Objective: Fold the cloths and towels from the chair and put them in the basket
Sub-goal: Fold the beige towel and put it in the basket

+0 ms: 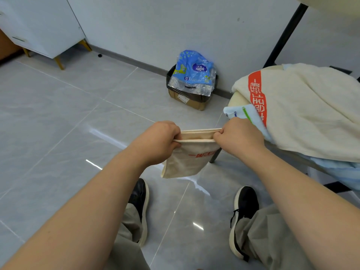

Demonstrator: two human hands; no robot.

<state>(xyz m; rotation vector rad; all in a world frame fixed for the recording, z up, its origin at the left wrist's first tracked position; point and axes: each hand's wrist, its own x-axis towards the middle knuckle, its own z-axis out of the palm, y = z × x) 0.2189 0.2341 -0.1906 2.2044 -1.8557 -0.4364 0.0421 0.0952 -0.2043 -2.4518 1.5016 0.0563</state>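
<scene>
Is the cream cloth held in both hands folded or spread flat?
Folded: the cream cloth hangs doubled over, two layered top edges showing between the left hand and right hand pinching its corners.

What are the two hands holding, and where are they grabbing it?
Both hands hold a small folded cream cloth in the air. The left hand pinches its top edge at the left corner, the right hand at the right corner.
</scene>
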